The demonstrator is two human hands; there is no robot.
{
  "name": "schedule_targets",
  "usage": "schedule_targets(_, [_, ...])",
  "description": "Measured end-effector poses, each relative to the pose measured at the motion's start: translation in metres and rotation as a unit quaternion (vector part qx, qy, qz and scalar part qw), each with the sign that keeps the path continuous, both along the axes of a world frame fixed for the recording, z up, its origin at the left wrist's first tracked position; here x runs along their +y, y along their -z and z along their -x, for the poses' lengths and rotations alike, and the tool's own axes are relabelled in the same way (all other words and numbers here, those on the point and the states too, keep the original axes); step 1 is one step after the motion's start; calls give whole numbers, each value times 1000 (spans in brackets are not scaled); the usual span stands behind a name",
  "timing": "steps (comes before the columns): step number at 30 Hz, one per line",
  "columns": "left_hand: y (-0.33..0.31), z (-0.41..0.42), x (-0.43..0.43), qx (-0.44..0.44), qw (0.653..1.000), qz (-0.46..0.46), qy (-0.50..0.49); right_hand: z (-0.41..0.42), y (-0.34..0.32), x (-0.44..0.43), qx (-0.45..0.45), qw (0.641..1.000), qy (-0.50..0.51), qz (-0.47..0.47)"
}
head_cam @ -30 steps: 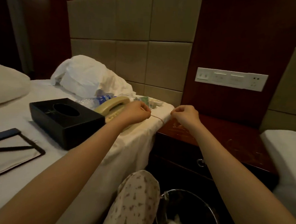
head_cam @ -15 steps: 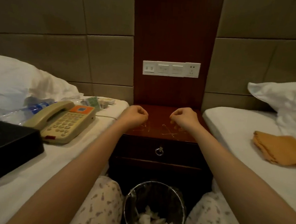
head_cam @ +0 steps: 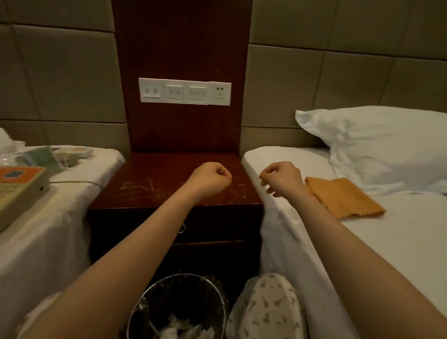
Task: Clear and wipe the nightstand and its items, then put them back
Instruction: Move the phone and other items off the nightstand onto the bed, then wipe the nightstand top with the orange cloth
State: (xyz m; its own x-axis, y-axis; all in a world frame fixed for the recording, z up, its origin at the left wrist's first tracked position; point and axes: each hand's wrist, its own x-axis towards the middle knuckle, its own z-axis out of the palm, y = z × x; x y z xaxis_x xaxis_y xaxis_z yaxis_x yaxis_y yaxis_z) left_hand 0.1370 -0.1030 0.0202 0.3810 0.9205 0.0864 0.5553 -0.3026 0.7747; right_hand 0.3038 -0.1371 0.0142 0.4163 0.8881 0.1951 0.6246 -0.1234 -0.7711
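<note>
left hand (head_cam: 209, 178) fisted, empty, over tabletop (head_cam: 162, 172) | right hand (head_cam: 282, 178) loosely curled, empty, near cloth (head_cam: 346, 199) | cloth likely soft, light, limp — pinch near edge

text: none legible | telephone (head_cam: 6, 198) label: too blurred | nightstand (head_cam: 164, 171) top: scratch marks, unreadable

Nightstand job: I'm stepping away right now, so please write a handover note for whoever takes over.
Left hand fisted over the nightstand, holding nothing.
Right hand loosely curled, empty, near the orange cloth on the right bed.
Telephone and small packets lie on the left bed.
Done: nightstand top cleared.
Left: wipe top and items with the cloth, then put them back. Wiping so far: cannot tell.
</note>
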Motion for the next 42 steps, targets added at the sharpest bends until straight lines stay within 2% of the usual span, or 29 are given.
schedule_targets(5, [10, -45, -2, 2, 999, 12, 32, -42, 2, -17, -29, 996, 85, -4])
schedule_targets(10, [21, -76, -3, 3, 996, 37, 77, -86, 5, -33, -34, 975, 219, -13])
schedule_targets(14, [30, -82, 2, 5, 994, 59, 93, -112, 11, -38, -72, 941, 322, 82])
schedule_targets(17, [35, -79, 9, 5, 994, 70, 88, -123, 17, -41, -32, 931, 337, 139])
schedule_targets(19, [38, -76, 13, 4, 994, 72, 80, -125, 20, -39, 1, 936, 325, 135])
schedule_targets(23, [40, -71, 18, 0, 994, 77, 80, -106, 16, -23, 28, 959, 282, 10])
schedule_targets(26, [37, -66, 21, -11, 994, 72, 75, -78, 4, -5, -15, 971, 234, -48])
schedule_targets(29, [31, -56, 29, -32, 996, 62, 52, -51, -7, 14, -73, 978, 178, -79])
schedule_targets(32, [25, -40, 43, -47, 997, 65, 14, -24, -13, 34, -86, 984, 125, -94])
schedule_targets(37, [15, -9, 75, -75, 995, 65, -33, 13, -24, 70, -74, 989, 32, -123])
schedule_targets(42, [0, 30, 110, -153, 985, 67, -48, 50, -29, 108, -47, 988, -44, -139])
